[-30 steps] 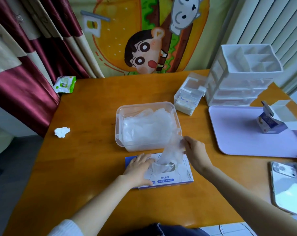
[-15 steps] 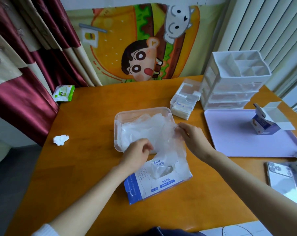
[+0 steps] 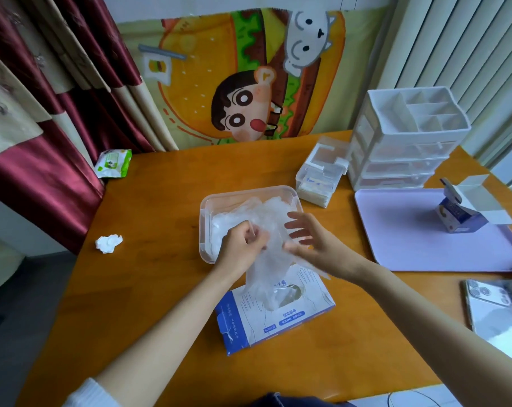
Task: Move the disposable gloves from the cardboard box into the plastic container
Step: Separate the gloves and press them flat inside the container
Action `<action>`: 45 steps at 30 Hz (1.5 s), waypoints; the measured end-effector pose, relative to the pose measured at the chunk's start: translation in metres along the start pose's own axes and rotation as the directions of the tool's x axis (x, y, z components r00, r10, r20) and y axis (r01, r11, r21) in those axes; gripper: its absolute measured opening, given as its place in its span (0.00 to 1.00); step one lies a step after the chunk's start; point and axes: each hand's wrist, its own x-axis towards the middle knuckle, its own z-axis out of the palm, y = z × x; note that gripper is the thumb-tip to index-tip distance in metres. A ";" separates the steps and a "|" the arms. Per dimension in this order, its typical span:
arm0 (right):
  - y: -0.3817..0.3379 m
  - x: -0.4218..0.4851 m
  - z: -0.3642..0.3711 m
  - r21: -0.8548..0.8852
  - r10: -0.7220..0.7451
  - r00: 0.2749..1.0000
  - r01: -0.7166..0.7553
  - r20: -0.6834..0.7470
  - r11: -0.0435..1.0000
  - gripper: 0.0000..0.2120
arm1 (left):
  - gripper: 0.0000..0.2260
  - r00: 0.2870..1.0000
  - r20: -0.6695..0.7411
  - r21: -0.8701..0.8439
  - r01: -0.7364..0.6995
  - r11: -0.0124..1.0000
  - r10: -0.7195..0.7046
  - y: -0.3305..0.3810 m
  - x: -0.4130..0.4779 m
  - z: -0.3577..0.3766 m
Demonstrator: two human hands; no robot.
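Pulling disposable glove (image 3: 265, 271) clear of cardboard box (image 3: 281, 318): left grip (image 3: 243, 245) pinched on it, right grip (image 3: 307, 239) spread apart; lift fully before dropping into plastic container (image 3: 246, 191).

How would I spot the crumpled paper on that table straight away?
Start at the wooden table and go to its left edge, by the red curtain. The crumpled paper lies there, left of the plastic container; unlike the green wipes pack behind it, it is plain white and wrinkled.
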 end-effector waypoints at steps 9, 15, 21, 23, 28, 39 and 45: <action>0.015 0.005 0.006 -0.316 -0.118 0.959 0.031 -0.259 0.948 0.08 | 0.11 0.990 0.075 -0.045 0.119 0.992 -0.116 -0.005 -0.002 -0.005; 0.012 0.008 -0.010 -0.093 0.045 0.983 -0.063 -0.180 0.994 0.13 | 0.08 0.969 0.137 0.076 0.198 0.977 -0.207 -0.027 0.000 -0.028; 0.007 0.011 -0.016 -0.183 0.105 0.993 -0.112 -0.045 0.977 0.13 | 0.32 0.990 0.142 0.081 -0.028 0.996 0.016 -0.009 0.002 -0.040; 0.002 0.011 -0.017 -0.260 0.050 0.998 -0.035 0.048 0.965 0.13 | 0.38 0.965 0.199 0.149 -0.204 0.968 0.172 0.006 0.002 -0.036; -0.006 0.013 -0.016 -0.145 -0.028 0.976 0.060 0.214 0.988 0.07 | 0.13 0.919 0.321 0.246 -0.314 0.917 0.228 0.020 0.019 -0.030; 0.026 0.021 -0.003 0.096 0.065 0.986 -0.081 0.156 0.992 0.06 | 0.02 0.974 0.215 0.019 -0.080 0.997 0.074 0.011 0.043 -0.055; 0.018 0.065 -0.020 -0.010 0.056 0.998 -0.056 -0.016 0.998 0.03 | 0.08 0.993 0.121 0.047 -0.021 0.999 0.016 0.009 0.063 -0.074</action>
